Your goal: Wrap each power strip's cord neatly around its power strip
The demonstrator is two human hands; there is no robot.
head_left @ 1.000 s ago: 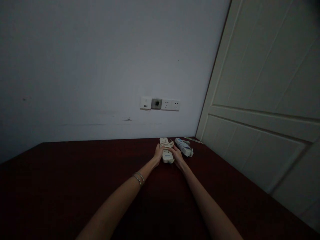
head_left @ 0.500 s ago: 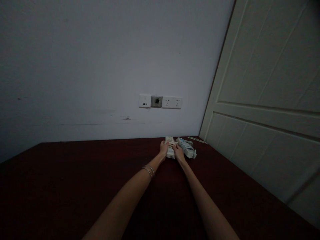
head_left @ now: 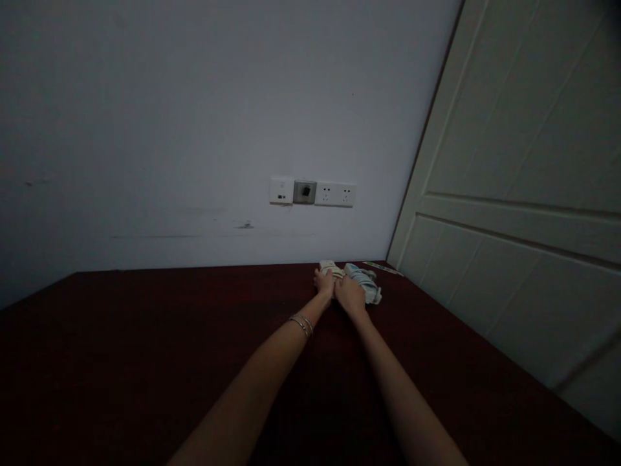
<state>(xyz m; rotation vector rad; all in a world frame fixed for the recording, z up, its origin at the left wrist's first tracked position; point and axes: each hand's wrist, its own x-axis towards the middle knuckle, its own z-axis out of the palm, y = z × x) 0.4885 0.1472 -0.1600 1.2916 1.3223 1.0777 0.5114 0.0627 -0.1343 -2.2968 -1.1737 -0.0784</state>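
Both my arms stretch out over a dark red-brown table to its far right corner. My left hand, with thin bracelets on the wrist, and my right hand close together on a cream power strip with its cord wound round it. Only the strip's far end shows beyond my fingers. A second, bluish-white wound power strip lies right beside it, touching my right hand's outer side.
A grey-white wall stands behind the table, with a row of wall sockets above the strips. A cream panelled door runs along the table's right side. A thin pale strip lies at the table's back corner.
My hands have pushed the cream power strip away from me toward the wall, until it sits next to the bluish-white one. My fingers now cover most of it.
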